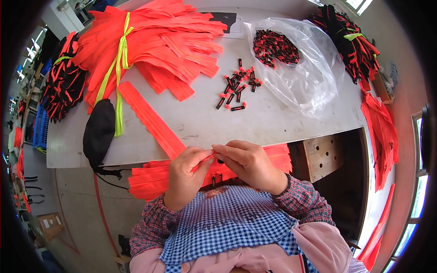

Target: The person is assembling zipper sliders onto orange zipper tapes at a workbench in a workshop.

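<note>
An orange-red zipper strip (152, 123) runs from the tabletop bundle down to the table's front edge, where its near end meets my hands. My left hand (184, 175) is closed in a pinch on that end. Thumb and forefinger of my right hand (250, 164) pinch at the same spot, the fingertips of both hands touching. A small dark piece shows beneath the right fingers, too covered to make out fully. Under both hands, across my lap, lies a stack of orange-red zipper strips (148, 179). Small black-and-red zipper pulls (236, 86) are scattered on the table ahead.
A big orange-red bundle (159, 45) tied with yellow ribbon fills the back left. Beside it hangs a black pouch (99, 129) over the table edge. A clear plastic bag (314, 86) holds more pulls. Black-and-red bundles flank the table (200, 129). An open wooden compartment (322, 157) lies below right.
</note>
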{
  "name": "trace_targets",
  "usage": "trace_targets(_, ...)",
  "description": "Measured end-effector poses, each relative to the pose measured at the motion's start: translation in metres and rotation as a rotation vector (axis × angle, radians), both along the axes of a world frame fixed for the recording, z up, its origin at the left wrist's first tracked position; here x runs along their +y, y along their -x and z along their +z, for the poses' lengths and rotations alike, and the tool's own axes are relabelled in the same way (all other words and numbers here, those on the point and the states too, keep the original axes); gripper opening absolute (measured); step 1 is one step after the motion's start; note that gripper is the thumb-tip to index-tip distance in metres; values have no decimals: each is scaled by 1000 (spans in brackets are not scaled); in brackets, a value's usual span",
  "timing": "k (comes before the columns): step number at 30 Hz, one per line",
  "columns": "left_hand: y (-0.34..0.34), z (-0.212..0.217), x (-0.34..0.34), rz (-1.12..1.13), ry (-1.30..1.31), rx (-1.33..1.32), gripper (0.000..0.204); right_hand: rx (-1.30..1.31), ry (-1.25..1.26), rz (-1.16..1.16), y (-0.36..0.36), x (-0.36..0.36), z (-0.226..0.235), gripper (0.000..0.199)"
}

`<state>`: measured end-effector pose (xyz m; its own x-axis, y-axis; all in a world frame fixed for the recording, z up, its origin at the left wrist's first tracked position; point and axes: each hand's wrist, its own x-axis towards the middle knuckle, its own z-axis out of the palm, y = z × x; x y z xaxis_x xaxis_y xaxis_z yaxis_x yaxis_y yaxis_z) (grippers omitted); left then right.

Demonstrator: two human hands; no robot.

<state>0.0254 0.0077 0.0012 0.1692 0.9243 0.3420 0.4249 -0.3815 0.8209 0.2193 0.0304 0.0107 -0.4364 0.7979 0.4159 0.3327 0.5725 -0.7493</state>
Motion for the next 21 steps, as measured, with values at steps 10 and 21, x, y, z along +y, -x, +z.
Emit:
trace_targets(10,7,3,-3,-4,129,8,20,-110,-22,38,2,-2,-2,31)
trace_targets(21,14,-8,0,-72,463,-732,20,558,635,244,6,6,-24,10)
